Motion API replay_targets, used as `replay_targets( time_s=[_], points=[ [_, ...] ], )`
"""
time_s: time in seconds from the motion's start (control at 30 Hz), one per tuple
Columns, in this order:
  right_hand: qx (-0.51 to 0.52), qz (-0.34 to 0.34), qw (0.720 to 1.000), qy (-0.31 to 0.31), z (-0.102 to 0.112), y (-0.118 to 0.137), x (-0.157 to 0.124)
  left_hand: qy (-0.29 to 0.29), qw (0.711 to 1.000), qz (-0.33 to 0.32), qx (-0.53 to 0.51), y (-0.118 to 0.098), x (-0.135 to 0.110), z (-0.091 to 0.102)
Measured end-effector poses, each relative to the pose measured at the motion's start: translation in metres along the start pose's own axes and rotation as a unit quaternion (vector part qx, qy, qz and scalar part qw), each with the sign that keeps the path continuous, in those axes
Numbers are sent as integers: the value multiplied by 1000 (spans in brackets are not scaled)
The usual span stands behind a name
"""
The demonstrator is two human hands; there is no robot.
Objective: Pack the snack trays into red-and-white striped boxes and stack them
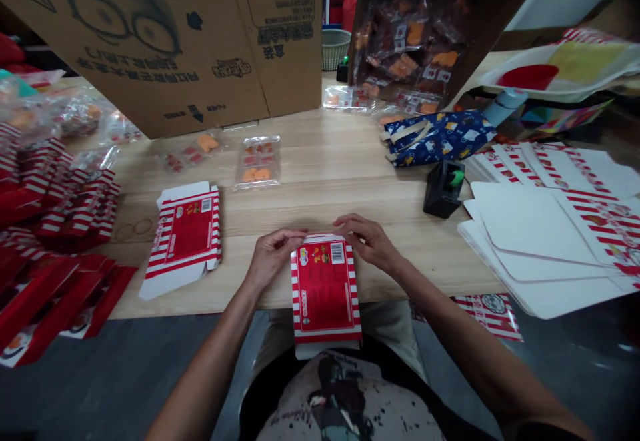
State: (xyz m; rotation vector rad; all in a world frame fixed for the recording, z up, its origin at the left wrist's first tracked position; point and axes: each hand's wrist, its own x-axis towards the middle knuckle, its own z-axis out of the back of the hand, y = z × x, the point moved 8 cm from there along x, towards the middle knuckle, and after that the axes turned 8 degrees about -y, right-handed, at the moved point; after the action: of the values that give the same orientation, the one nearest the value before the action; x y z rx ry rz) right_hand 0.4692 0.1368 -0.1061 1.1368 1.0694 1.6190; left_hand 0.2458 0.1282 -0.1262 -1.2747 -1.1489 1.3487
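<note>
A flat carton box [326, 288], red with white stripes, a barcode and small food pictures, lies at the table's front edge. Its lower end reaches over the edge toward my lap. My left hand [274, 254] pinches the far left corner, thumb and fingers together. At the far right corner, my right hand [367, 241] has bent fingers closed on the same end flap. Left of them rests a similar striped carton [187, 228] with white flaps sticking out. Beyond my hands lies a clear plastic packet [258, 162] with orange and red pieces.
A large cardboard box [210, 41] stands at the back left. Striped cartons [80, 201] pile up at the left. On the right are a black tape dispenser [444, 189], a blue patterned pouch [440, 136] and white-backed carton sheets [540, 228]. An open brown box [365, 1] holds packets.
</note>
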Motion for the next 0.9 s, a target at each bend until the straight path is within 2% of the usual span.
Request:
replay_targets(
  time_s=[0.07,0.17,0.27,0.37,0.47,0.57,0.67,0.8,0.9],
  points=[
    [-14,-5,998,68,-5,8,-4,-12,1000,2,12,-2,-4,1],
    [28,-92,987,132,-8,14,-3,-23,999,28,-10,-9,-7,-3],
    [54,-140,979,139,-8,23,5,-27,998,54,-29,-19,-6,-8],
    [49,-157,977,137,-9,25,9,-26,998,47,-13,-28,-6,-9],
    [56,-160,976,136,-11,21,3,11,999,44,2,-25,-12,-10],
    [82,-184,966,161,-14,16,-11,42,998,19,41,-17,-22,-5],
    [52,-131,973,182,-14,24,-23,47,994,-33,94,-15,-33,6],
    [-38,-12,988,149,-14,38,-31,44,989,-79,114,-18,-41,11],
    [-25,-21,993,111,-17,42,-32,52,989,-91,108,-28,-44,-2]
  ],
)
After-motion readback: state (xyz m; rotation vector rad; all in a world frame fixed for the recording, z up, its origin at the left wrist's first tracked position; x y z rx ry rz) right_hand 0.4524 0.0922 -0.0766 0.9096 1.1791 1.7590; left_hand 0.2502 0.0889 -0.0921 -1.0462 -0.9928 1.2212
